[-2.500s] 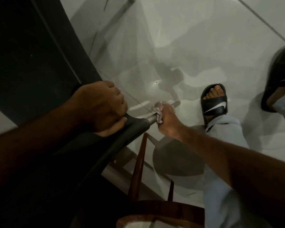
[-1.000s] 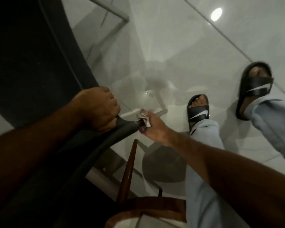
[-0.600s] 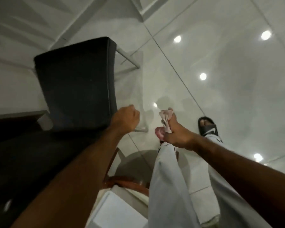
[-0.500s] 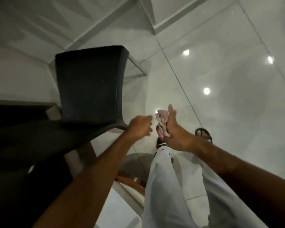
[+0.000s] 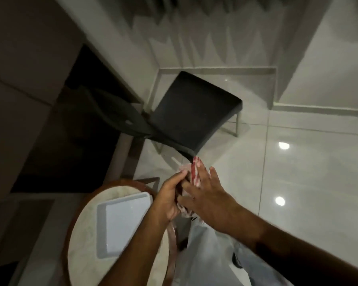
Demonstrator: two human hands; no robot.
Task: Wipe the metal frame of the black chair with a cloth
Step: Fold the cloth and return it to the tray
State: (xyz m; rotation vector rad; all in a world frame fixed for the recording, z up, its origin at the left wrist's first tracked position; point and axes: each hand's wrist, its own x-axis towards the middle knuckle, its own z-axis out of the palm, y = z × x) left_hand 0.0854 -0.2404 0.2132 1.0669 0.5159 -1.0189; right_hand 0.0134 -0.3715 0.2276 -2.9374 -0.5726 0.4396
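Note:
The black chair [image 5: 192, 114] stands on the glossy floor ahead of me, its metal frame leg [image 5: 237, 125] showing at the right of the seat. A red-and-white cloth [image 5: 194, 172] is bunched between both hands, below the seat's near corner and apart from the chair. My left hand [image 5: 168, 196] has its fingers closed on the cloth from the left. My right hand [image 5: 205, 195] presses on the cloth from the right with fingers spread. Neither hand touches the chair.
A round wood-rimmed side table [image 5: 83, 228] with a pale square tray [image 5: 120, 221] stands at lower left, close to my left forearm. A dark table edge [image 5: 112, 112] overlaps the chair's left side. White walls close off the far corner; glossy tile floor [image 5: 308, 182] stretches right.
I have stood up from crouching at the frame. My left hand let go of the chair's edge and joined my right hand on the cloth. The cloth has left the metal leg.

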